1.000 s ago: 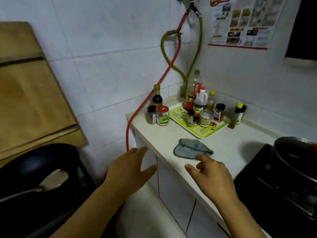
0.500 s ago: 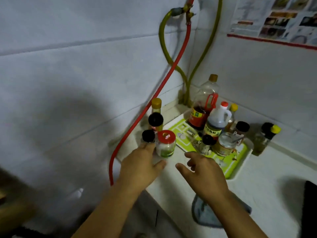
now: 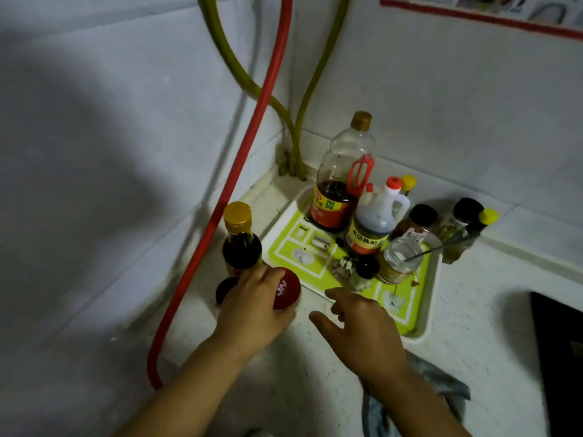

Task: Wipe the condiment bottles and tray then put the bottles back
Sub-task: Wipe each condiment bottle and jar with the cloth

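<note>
Countertop corner seen from above, with my two hands reaching in. My left hand (image 3: 252, 305) closes around the red-lidded jar (image 3: 285, 293), which stands on the white counter (image 3: 473, 310) just left of the green tray (image 3: 424, 313). A black-capped jar (image 3: 225, 288) sits beside my left knuckles, and a dark bottle with a gold cap (image 3: 240, 238) stands upright just behind them. My right hand (image 3: 362, 334) hovers open, fingers spread and holding nothing, over the tray's near edge. On the tray stand a large soy sauce bottle (image 3: 339, 184), a vinegar jug with a red cap (image 3: 375, 216) and an open glass jar (image 3: 400, 258) holding a spoon. More bottles (image 3: 467, 228) stand off the tray to its right. A grey cloth (image 3: 441, 386) lies on the counter under my right forearm.
</note>
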Tool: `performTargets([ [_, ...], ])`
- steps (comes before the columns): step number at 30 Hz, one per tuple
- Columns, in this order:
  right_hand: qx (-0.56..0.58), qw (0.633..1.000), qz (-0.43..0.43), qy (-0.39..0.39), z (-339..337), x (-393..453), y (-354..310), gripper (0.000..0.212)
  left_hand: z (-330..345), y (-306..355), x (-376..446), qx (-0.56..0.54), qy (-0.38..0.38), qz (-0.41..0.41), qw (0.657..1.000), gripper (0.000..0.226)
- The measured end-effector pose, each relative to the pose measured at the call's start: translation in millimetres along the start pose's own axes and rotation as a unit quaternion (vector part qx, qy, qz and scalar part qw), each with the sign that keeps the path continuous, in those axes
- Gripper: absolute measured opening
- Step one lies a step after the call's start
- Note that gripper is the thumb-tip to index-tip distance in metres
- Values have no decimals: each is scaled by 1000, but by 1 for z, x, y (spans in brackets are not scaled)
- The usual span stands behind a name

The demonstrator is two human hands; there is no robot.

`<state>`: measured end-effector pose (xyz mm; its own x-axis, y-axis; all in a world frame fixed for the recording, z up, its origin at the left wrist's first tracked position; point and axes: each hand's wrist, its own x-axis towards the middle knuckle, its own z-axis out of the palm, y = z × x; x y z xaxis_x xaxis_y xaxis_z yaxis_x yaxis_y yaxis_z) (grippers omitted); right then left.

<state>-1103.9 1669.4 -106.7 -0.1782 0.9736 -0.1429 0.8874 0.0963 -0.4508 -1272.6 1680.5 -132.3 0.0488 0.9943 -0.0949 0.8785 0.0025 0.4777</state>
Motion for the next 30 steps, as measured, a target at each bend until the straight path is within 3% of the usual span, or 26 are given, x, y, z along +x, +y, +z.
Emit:
performTargets([
  [6, 31, 997, 56, -30, 16, -16, 41, 53, 22, -9, 16, 59, -53, 22, 997, 81],
  [15, 40, 985, 156, -63, 29, -35, 105, 53, 23, -5, 37, 49, -81, 2, 996, 67],
  [21, 43, 980, 186, -58, 41, -42, 139, 56, 26, 20, 37, 5, -35, 54, 998, 77],
  [30, -50, 970, 220, -88, 58, -50, 157, 77, 56, 63, 28, 7, -96, 159, 983, 71],
])
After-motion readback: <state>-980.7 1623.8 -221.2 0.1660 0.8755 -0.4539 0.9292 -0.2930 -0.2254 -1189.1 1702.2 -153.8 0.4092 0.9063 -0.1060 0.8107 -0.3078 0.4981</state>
